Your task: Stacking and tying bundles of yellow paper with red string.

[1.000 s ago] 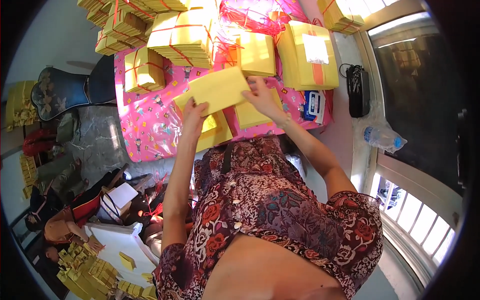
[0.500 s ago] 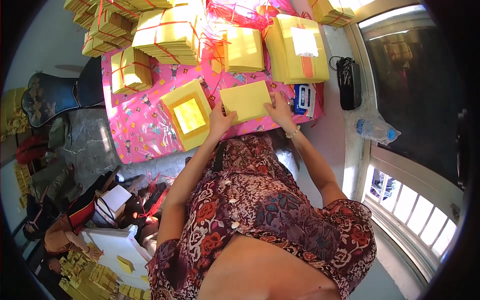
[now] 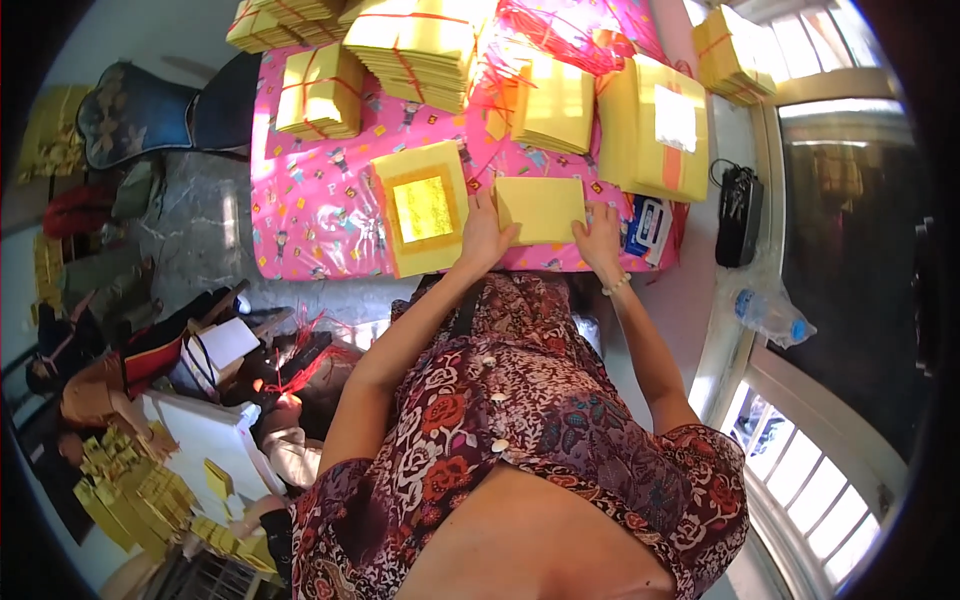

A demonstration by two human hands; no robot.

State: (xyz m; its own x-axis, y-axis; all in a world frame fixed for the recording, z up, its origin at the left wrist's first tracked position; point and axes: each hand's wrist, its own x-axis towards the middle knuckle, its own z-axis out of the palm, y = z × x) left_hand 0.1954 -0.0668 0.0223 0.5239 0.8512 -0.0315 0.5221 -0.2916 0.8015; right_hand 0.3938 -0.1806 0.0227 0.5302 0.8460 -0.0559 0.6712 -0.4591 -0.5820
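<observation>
A stack of plain yellow paper (image 3: 541,211) lies level at the near edge of the pink patterned tabletop (image 3: 320,225), between my two hands. My left hand (image 3: 484,236) grips its left end, with the thumb over the near corner. At the right end my right hand (image 3: 600,240) holds it, thumb on the near corner and fingers along the side. Left of the stack lies a yellow sheet pile (image 3: 418,255) with an orange-bordered gold square on top. Beside my right hand is a blue and white package (image 3: 648,226).
Tied yellow paper bundles (image 3: 415,50), a loose paper stack (image 3: 553,108) and a large wrapped block (image 3: 650,130) line the far side, near red ties (image 3: 560,35). A black case with keys (image 3: 738,215) and plastic bottle (image 3: 772,314) sit right. Another person's hand (image 3: 255,515) shows lower left.
The yellow paper stack has gone from tilted to level, still between both hands. My view has shifted, so the table sits farther right and higher. At lower left, another person's arm has moved.
</observation>
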